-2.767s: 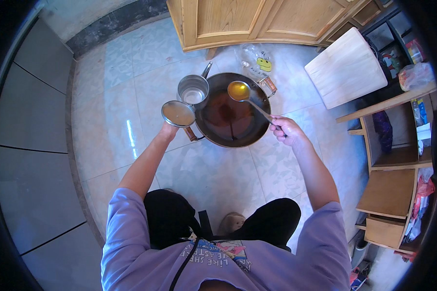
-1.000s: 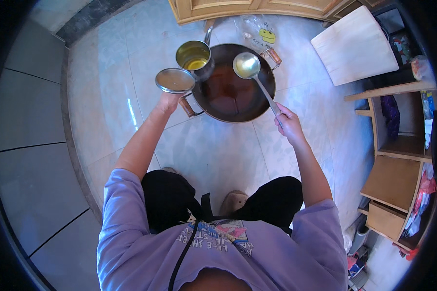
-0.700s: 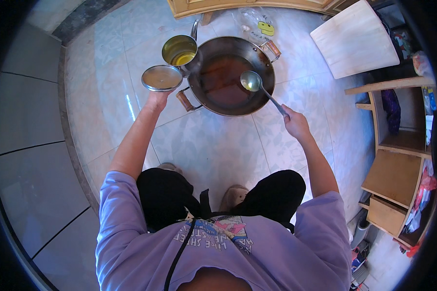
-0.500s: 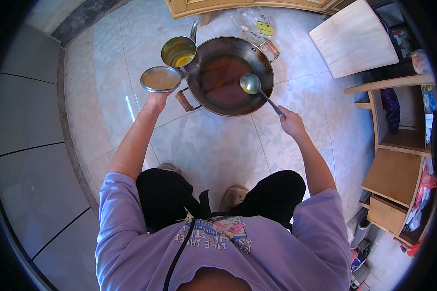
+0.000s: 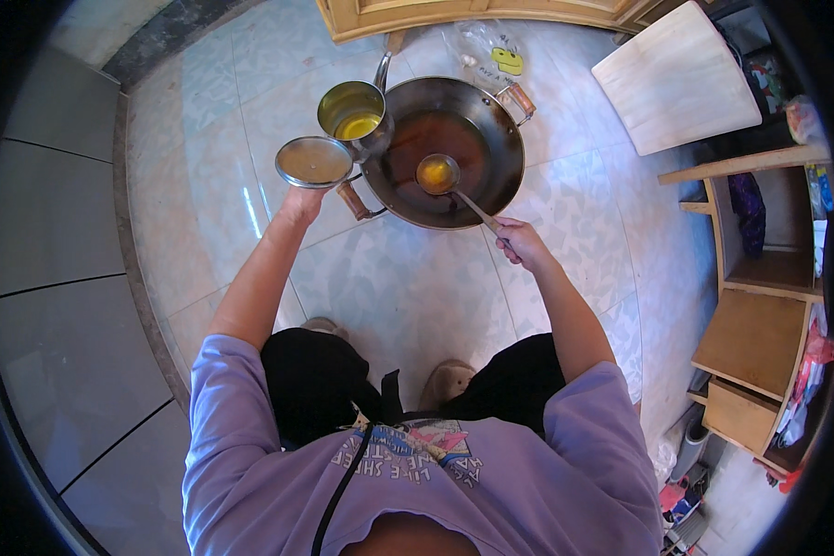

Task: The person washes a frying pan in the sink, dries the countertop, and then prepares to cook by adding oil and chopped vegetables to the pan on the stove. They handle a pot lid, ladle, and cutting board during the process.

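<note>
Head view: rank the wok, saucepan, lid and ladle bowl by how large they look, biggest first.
1. Wok, clearly largest.
2. Saucepan and lid, left unranked: they look close in width, and the lid may be nearer the camera.
3. Ladle bowl, smallest.

Far pan (image 5: 506, 153) coloured dark brown; oil (image 5: 357, 126) in silver pot (image 5: 375, 145) tinted yellow. Near shirt (image 5: 519, 473) coloured lilac, printed pink, blue, white. Floor (image 5: 398, 287) patterned pale blue.
</note>
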`<state>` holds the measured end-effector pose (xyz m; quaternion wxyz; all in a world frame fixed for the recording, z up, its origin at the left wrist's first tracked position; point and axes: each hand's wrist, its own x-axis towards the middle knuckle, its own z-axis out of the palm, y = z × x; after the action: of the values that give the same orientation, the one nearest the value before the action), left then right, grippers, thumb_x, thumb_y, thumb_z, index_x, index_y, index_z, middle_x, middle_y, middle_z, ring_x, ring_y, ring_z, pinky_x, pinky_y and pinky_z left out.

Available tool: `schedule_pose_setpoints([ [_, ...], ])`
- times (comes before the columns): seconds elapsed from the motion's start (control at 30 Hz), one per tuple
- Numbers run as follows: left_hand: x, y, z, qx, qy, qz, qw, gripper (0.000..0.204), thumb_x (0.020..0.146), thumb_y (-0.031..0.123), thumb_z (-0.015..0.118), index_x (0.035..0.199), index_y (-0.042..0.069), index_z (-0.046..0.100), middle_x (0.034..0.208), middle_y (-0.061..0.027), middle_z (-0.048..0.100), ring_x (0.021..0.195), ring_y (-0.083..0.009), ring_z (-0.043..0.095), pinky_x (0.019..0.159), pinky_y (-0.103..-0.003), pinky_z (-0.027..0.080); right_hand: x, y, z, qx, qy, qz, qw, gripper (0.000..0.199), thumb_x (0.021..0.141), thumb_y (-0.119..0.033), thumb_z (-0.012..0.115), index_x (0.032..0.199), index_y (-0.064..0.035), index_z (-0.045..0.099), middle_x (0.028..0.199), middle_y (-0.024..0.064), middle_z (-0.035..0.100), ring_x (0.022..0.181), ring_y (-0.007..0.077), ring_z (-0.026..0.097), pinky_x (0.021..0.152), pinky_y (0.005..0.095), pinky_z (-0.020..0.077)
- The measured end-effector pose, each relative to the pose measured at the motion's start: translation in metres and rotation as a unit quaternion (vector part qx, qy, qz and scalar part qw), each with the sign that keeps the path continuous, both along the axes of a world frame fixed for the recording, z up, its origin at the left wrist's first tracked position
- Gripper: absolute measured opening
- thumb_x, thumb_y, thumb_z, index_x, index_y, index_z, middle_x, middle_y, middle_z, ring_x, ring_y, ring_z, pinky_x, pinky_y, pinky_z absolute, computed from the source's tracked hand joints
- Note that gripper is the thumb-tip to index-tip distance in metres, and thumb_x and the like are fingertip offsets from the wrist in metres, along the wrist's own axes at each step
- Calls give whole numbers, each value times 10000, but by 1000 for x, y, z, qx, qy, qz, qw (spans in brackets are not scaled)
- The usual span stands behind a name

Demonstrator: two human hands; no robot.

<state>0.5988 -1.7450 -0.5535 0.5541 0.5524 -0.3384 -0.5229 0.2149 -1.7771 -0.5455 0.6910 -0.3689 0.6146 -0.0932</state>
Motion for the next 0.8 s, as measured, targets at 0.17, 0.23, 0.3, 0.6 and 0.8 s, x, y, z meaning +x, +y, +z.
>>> schedule_pose_setpoints([
  [0.17, -4, -1, 12, 5, -51, -3, 999, 387, 710, -19, 615, 1070, 77, 510, 1025, -31, 549, 987, -149, 502, 822, -304, 439, 2, 2, 5, 50, -98, -46, 993, 397, 839, -144, 447, 1233, -100, 418, 608, 29, 472, 346, 58, 302, 309, 201, 219],
  [0.23, -6, 0, 15, 3, -66, -1, 998, 378, 721, 3, 616, 1076, 74, 507, 1025, -36, 551, 984, -152, 505, 823, -302, 435, -1, 0, 10, 48, -116, -46, 991, 397, 848, -149, 439, 1241, -101, 406, 617, 33, 475, 342, 55, 292, 308, 196, 208],
  [0.3, -7, -1, 12, -6, -36, 10, 999, 362, 740, 32, 610, 1084, 71, 503, 1034, -43, 552, 984, -155, 506, 832, -301, 428, -4, -4, 24, 35, -113, -44, 992, 406, 826, -124, 450, 1228, -78, 414, 604, 34, 472, 335, 62, 303, 301, 209, 211],
  [0.6, -20, -13, 9, 23, 23, -6, 999, 361, 783, 112, 587, 1120, 63, 468, 1082, -56, 524, 1018, -163, 485, 869, -318, 406, -28, -35, 92, 13, -88, -41, 995, 394, 844, -141, 444, 1227, -58, 402, 617, 32, 468, 339, 56, 287, 301, 207, 192],
  [0.8, -29, -21, 17, 30, -23, -27, 999, 370, 795, 135, 575, 1134, 55, 452, 1096, -54, 507, 1021, -160, 475, 863, -314, 405, -36, -49, 149, 6, -61, -25, 998, 404, 835, -137, 446, 1225, -52, 386, 626, 29, 470, 349, 56, 287, 310, 207, 193],
])
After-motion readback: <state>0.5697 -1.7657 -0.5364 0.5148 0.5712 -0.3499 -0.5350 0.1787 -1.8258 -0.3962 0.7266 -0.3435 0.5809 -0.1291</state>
